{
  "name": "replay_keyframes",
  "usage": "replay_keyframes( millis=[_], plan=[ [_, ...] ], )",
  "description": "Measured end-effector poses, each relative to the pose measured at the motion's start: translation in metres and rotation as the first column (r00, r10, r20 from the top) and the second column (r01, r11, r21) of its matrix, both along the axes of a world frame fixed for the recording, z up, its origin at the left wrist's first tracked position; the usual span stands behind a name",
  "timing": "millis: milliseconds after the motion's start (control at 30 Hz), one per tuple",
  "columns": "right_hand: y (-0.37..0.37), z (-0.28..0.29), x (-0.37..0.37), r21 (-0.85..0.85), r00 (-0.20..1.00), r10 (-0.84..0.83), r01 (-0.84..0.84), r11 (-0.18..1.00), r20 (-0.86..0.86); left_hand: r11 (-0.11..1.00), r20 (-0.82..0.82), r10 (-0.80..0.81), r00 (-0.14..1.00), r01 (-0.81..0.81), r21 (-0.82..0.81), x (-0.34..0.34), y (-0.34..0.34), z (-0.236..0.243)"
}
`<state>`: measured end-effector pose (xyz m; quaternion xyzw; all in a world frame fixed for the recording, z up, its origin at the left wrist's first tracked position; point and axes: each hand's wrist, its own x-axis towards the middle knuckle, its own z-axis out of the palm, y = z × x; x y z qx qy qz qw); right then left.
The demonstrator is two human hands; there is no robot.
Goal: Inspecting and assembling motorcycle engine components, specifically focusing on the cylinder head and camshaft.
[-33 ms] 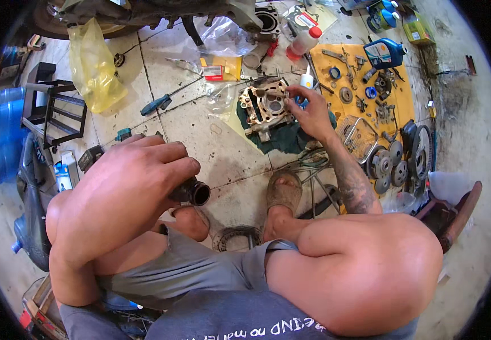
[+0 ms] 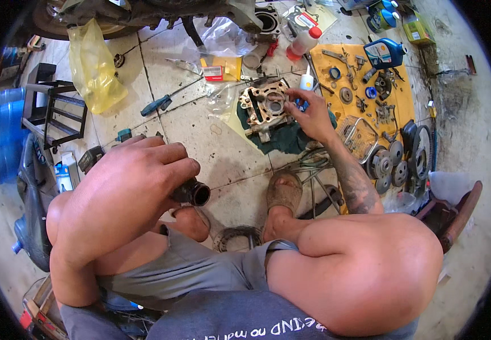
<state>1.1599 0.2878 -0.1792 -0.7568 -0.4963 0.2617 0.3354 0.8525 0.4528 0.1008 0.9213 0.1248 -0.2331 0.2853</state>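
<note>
An engine cylinder head (image 2: 265, 103) lies on a dark green cloth (image 2: 288, 141) on the floor ahead of me. My right hand (image 2: 310, 113) is at its right edge, thumb and forefinger curled together by the round opening. Whatever they pinch is too small and blurred to name. Nearer and to the left, my left hand (image 2: 149, 173) is wrapped over a dark tube-shaped thing (image 2: 199, 194) whose round open end faces right. Most of that thing is hidden under the palm. A white bottle (image 2: 307, 81) stands just beyond my right hand.
On the right, a yellow sheet (image 2: 401, 93) carries several engine parts, with a wire basket (image 2: 359, 136) and gears (image 2: 380, 163) nearer. A screwdriver (image 2: 156, 106) lies left of the cylinder head. A black stool frame (image 2: 58, 113) and blue water jugs (image 2: 7, 136) stand further left.
The fingers of my right hand have shifted very slightly at the cylinder head. My left hand and the dark tube-shaped thing stay in place.
</note>
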Motion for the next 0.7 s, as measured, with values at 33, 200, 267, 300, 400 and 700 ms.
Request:
replay_keyframes(
  millis=[33,200,267,300,400,700],
  plan=[
    [-0.003,0.001,0.000,0.030,0.992,0.096,-0.098,0.995,0.077,1.000,-0.007,-0.002,1.000,0.002,0.001,-0.001,0.001,0.000],
    [-0.029,0.016,0.010,-0.102,0.985,0.161,-0.167,0.981,-0.065,0.999,-0.044,0.020,0.999,-0.019,0.026,-0.006,0.001,-0.002],
    [-0.028,0.016,0.009,-0.087,0.984,0.140,-0.149,0.985,-0.106,0.999,-0.031,0.022,0.999,-0.021,0.029,-0.004,0.001,-0.003],
    [-0.020,0.013,0.004,-0.053,0.993,0.106,-0.109,0.993,-0.060,1.000,-0.024,0.016,1.000,-0.015,0.025,-0.002,0.001,-0.002],
    [-0.004,0.000,-0.006,0.028,0.998,0.011,-0.009,1.000,-0.056,1.000,-0.011,0.000,1.000,0.000,0.011,0.001,0.001,-0.003],
    [-0.021,-0.019,-0.022,0.104,0.932,-0.359,0.353,0.930,0.042,1.000,-0.030,0.010,1.000,-0.009,0.017,-0.001,0.001,-0.004]
  ],
)
